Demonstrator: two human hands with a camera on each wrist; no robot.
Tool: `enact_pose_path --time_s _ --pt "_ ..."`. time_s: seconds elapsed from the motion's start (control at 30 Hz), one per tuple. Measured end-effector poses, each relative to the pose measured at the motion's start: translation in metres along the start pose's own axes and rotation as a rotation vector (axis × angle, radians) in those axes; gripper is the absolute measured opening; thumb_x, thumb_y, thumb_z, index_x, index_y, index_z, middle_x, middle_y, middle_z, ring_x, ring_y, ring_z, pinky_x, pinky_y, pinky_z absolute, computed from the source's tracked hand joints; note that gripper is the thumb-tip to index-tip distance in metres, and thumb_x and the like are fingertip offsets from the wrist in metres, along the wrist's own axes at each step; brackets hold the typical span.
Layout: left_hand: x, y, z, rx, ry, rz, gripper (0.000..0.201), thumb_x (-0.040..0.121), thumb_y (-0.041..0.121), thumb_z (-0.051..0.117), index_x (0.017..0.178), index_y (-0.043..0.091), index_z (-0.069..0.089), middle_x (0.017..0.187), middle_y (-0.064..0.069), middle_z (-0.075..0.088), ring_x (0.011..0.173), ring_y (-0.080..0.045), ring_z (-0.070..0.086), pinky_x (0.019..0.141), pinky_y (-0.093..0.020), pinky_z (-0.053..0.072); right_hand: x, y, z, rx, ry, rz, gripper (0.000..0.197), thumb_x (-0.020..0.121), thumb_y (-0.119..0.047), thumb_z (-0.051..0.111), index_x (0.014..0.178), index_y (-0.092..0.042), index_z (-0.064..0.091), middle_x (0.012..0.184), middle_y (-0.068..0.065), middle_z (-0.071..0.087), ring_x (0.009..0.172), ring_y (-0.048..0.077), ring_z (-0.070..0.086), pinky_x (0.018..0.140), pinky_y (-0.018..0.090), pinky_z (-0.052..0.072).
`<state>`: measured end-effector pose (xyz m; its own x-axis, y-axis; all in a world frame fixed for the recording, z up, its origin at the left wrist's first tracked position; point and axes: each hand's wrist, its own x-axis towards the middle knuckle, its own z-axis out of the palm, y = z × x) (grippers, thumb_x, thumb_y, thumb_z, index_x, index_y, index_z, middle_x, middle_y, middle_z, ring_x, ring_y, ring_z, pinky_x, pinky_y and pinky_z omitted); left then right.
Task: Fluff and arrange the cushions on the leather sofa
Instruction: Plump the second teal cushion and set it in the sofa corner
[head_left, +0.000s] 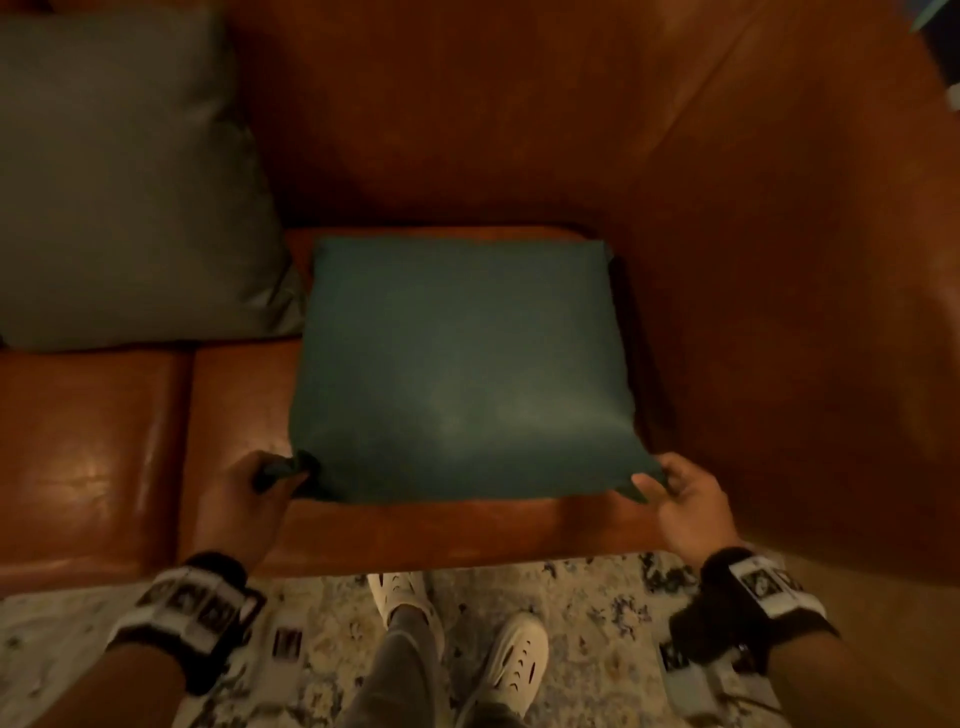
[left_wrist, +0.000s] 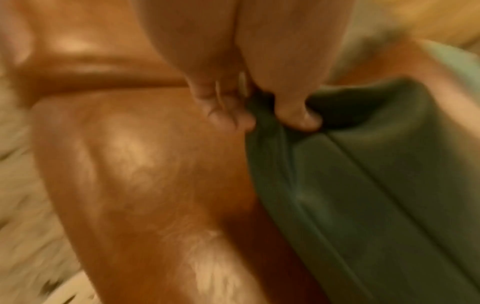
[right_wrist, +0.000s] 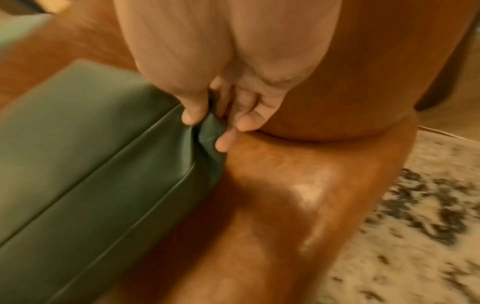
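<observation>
Our left hand (head_left: 260, 493) and right hand (head_left: 680, 499) each pinched a near corner of the square teal cushion (head_left: 462, 374), flat at the sofa (head_left: 467, 530) seat's front edge.

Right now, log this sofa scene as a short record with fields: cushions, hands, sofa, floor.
teal cushion: lies flat on the seat, in the corner by the armrest
grey cushion: leans against the backrest, left of the teal one
left hand: grips the teal cushion's near left corner, fabric bunched in the fingers
right hand: pinches the near right corner
sofa: brown leather, glossy seat
floor: patterned rug in front of the sofa; the person's feet in white shoes
</observation>
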<state>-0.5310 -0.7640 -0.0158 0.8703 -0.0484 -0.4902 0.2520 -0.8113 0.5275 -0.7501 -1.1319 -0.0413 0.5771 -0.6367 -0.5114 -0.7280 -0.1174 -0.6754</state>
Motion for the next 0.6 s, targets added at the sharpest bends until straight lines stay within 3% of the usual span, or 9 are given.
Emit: enact_pose_path --time_s 0.1,0.17,0.2,0.27,0.33,0.43,0.5,0.53,0.6 --pt "-0.010 0.022 -0.042 0.035 0.141 0.105 0.016 0.089 0.027 0.065 0.090 0.012 0.061 0.074 -0.006 0.061 0.075 -0.032 0.060 0.063 -0.036 0.042 -0.013 -0.045 -0.033 0.082 0.091 -0.100 0.019 0.093 -0.006 0.064 0.095 -0.024 0.064 0.091 -0.002 0.073 0.084 0.009 0.071 0.079 0.036 0.059" --pt "0.012 0.062 -0.077 0.121 0.235 0.236 0.033 0.090 0.041 0.061 0.091 0.007 0.063 0.084 -0.020 0.066 0.083 -0.039 0.063 0.072 -0.045 0.048 0.003 -0.099 -0.065 0.125 0.177 -0.204 0.016 0.094 -0.006 0.062 0.096 -0.022 0.062 0.089 0.000 0.071 0.069 -0.001 0.068 0.061 0.024 0.059" --pt "0.026 0.088 -0.094 0.182 0.279 0.311 0.037 0.092 0.041 0.060 0.088 0.004 0.063 0.087 -0.027 0.066 0.086 -0.044 0.064 0.074 -0.048 0.048 0.016 -0.130 -0.079 0.095 0.210 -0.267 0.015 0.094 -0.010 0.063 0.096 -0.025 0.062 0.088 0.000 0.070 0.065 0.000 0.068 0.059 0.025 0.059" --pt "0.059 0.141 -0.119 0.228 0.366 0.457 0.041 0.094 0.037 0.057 0.086 -0.003 0.062 0.089 -0.035 0.064 0.088 -0.049 0.062 0.075 -0.050 0.047 0.051 -0.188 -0.096 -0.009 0.280 -0.349 0.004 0.091 -0.030 0.064 0.093 -0.033 0.065 0.085 0.000 0.072 0.068 0.013 0.071 0.070 0.041 0.061" --pt "0.095 0.194 -0.134 0.233 0.374 0.477 0.045 0.096 0.037 0.054 0.090 -0.007 0.063 0.095 -0.037 0.063 0.094 -0.050 0.060 0.080 -0.049 0.046 0.090 -0.235 -0.104 -0.155 0.326 -0.380 0.024 0.083 -0.044 0.057 0.099 -0.030 0.070 0.093 0.006 0.075 0.082 0.031 0.072 0.086 0.054 0.055" --pt "0.147 0.246 -0.151 0.197 0.354 0.375 0.052 0.098 0.042 0.048 0.088 -0.007 0.064 0.100 -0.036 0.063 0.098 -0.045 0.061 0.084 -0.045 0.045 0.134 -0.295 -0.111 -0.203 0.376 -0.400 0.028 0.090 -0.036 0.057 0.105 -0.017 0.071 0.108 0.011 0.073 0.103 0.033 0.067 0.101 0.050 0.046" --pt "0.180 0.261 -0.157 0.017 0.319 0.300 0.053 0.099 0.044 0.043 0.082 -0.002 0.063 0.084 -0.027 0.064 0.077 -0.027 0.069 0.069 -0.032 0.054 0.164 -0.313 -0.113 -0.103 0.456 -0.356 0.025 0.093 -0.041 0.056 0.104 -0.023 0.068 0.108 0.009 0.073 0.101 0.030 0.067 0.097 0.046 0.048" --pt "0.194 0.262 -0.155 -0.121 0.246 0.253 0.050 0.100 0.044 0.043 0.086 0.000 0.062 0.080 -0.020 0.062 0.060 -0.014 0.067 0.054 -0.022 0.053 0.177 -0.316 -0.111 -0.008 0.465 -0.306 0.024 0.091 -0.048 0.056 0.100 -0.028 0.065 0.106 0.007 0.073 0.090 0.026 0.069 0.086 0.044 0.053" --pt "0.216 0.257 -0.142 -0.343 0.075 0.147 0.043 0.099 0.043 0.046 0.109 0.004 0.060 0.095 -0.011 0.062 0.060 -0.009 0.061 0.044 -0.018 0.052 0.193 -0.310 -0.102 0.160 0.383 -0.145 0.025 0.087 -0.055 0.061 0.094 -0.031 0.059 0.106 0.007 0.072 0.078 0.018 0.067 0.064 0.036 0.053"
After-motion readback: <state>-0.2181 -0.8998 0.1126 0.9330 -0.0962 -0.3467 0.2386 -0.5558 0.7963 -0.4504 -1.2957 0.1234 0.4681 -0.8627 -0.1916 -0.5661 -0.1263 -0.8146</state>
